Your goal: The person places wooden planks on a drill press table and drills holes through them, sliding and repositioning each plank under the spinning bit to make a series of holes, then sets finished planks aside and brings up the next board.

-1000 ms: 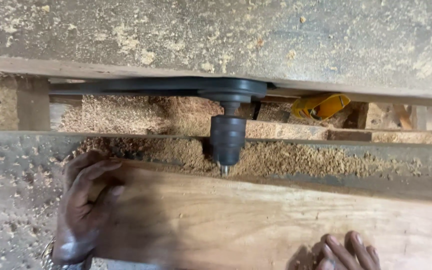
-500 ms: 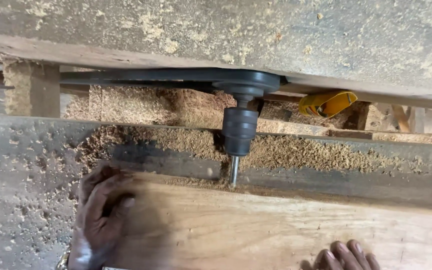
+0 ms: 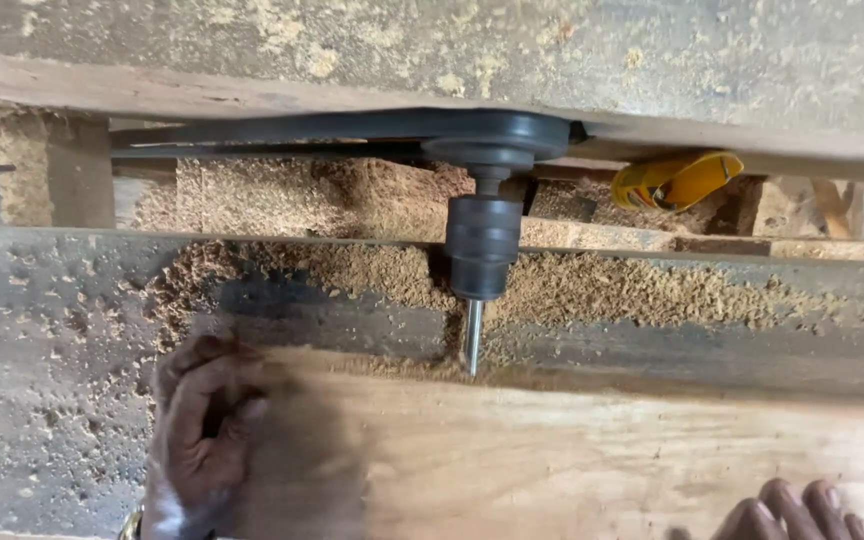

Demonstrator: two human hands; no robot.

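Note:
A light wooden board (image 3: 572, 460) lies across a dusty grey machine table (image 3: 42, 330). My left hand (image 3: 200, 430) grips the board's left end, fingers curled over its edge. Only the fingertips of my right hand (image 3: 787, 512) show at the bottom, resting flat on the board's near right part. A dark drill chuck (image 3: 482, 258) points toward the board's far edge, and its thin metal bit (image 3: 472, 338) reaches that edge, its tip hidden in sawdust. A dark belt and pulley (image 3: 492, 135) drive the chuck from behind.
Sawdust (image 3: 352, 270) is heaped along the table's far side and in the gap behind it. A yellow object (image 3: 677, 180) sits behind the chuck to the right. A rough wooden beam (image 3: 432, 50) runs across the top.
The board has slid away from the chuck toward me, so the bit, nearly buried before, now shows most of its length. My right hand has shifted right along the board.

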